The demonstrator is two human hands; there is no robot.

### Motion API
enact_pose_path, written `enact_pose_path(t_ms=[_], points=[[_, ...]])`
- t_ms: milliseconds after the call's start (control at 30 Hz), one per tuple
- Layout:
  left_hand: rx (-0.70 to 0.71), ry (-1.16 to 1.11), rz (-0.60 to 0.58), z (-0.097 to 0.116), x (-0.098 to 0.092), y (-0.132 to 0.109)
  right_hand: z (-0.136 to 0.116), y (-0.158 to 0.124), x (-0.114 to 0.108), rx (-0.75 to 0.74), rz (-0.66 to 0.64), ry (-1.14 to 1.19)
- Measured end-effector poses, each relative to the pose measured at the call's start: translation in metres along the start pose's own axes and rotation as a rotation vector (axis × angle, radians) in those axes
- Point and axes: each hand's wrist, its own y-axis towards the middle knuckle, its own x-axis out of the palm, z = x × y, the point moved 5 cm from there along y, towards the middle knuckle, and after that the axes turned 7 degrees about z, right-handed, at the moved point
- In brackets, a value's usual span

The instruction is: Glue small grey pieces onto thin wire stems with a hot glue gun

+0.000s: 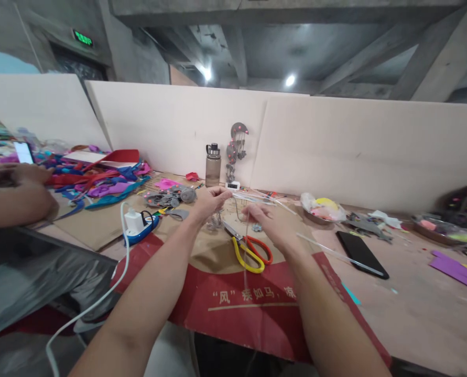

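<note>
My left hand [213, 203] is closed in a pinch, and a thin grey cord [237, 209] runs from its fingertips. The cord curves across to my right hand [261, 215], which also pinches it. A pale strand hangs below the right fingers. Just under both hands lie scissors [239, 242] with one yellow and one red handle, blades parted. Small clear beads or loops [214, 222] sit below my left hand, too small to make out. Clear thin rods [272, 199] lie behind my right hand.
A red-and-brown paper sheet [252, 324] covers the table front. Behind stand a bottle [213, 166] and a grey hanging ornament [238, 144]. A power strip [141, 230] is left; a black phone [361, 254] and bowl [322, 215] are right. Another person's arm [17, 201] rests far left.
</note>
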Motion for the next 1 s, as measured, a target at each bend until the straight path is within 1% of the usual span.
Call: enact_pose_path(t_ms=[33,133,167,233,300,367,433,467,500,533,567,633,733,800,867,900,933,967,1000], points=[[0.038,0.046,-0.016,0.004,0.004,-0.003,0.005,0.001,0.004,0.002,0.061,-0.050],[0.147,0.202,-0.093,0.012,0.015,-0.011,0.018,0.001,0.006,0.034,0.310,-0.085],[0.167,0.236,-0.116,0.013,0.018,-0.013,0.022,0.001,0.006,0.046,0.367,-0.085],[0.189,0.267,-0.142,0.013,0.022,-0.015,0.025,0.000,0.007,0.053,0.423,-0.059],[0.204,0.273,-0.138,0.013,0.022,-0.015,0.027,0.000,0.010,0.065,0.401,0.024],[0.205,0.276,-0.145,0.013,0.023,-0.015,0.030,0.000,0.018,0.101,0.284,0.117],[0.198,0.283,-0.170,0.013,0.024,-0.015,0.033,0.000,0.026,0.136,0.122,0.144],[0.192,0.293,-0.185,0.013,0.025,-0.015,0.034,-0.001,0.029,0.145,0.064,0.150],[0.184,0.304,-0.199,0.013,0.025,-0.015,0.033,0.000,0.029,0.147,0.042,0.176],[0.173,0.316,-0.209,0.013,0.025,-0.016,0.031,0.000,0.026,0.140,0.061,0.228],[0.157,0.325,-0.218,0.012,0.025,-0.016,0.027,0.001,0.020,0.122,0.115,0.310],[0.118,0.333,-0.236,0.010,0.023,-0.015,0.016,0.003,0.000,0.056,0.276,0.521],[0.074,0.359,-0.247,0.005,0.018,-0.011,-0.004,-0.001,-0.041,-0.140,0.547,0.763],[0.058,0.393,-0.207,0.001,0.014,-0.007,-0.012,-0.006,-0.068,-0.275,0.707,0.892],[0.050,0.405,-0.122,-0.001,0.008,-0.003,-0.015,-0.011,-0.087,-0.357,0.813,0.986],[0.045,0.394,-0.078,-0.002,0.005,-0.001,-0.014,-0.011,-0.092,-0.365,0.831,1.002],[0.037,0.371,-0.040,-0.002,0.003,0.000,-0.012,-0.009,-0.094,-0.337,0.818,0.984],[0.025,0.342,-0.018,-0.002,0.001,0.001,-0.009,-0.006,-0.091,-0.277,0.773,0.918],[0.010,0.315,-0.014,-0.003,0.001,0.001,-0.005,-0.001,-0.085,-0.193,0.697,0.803]])
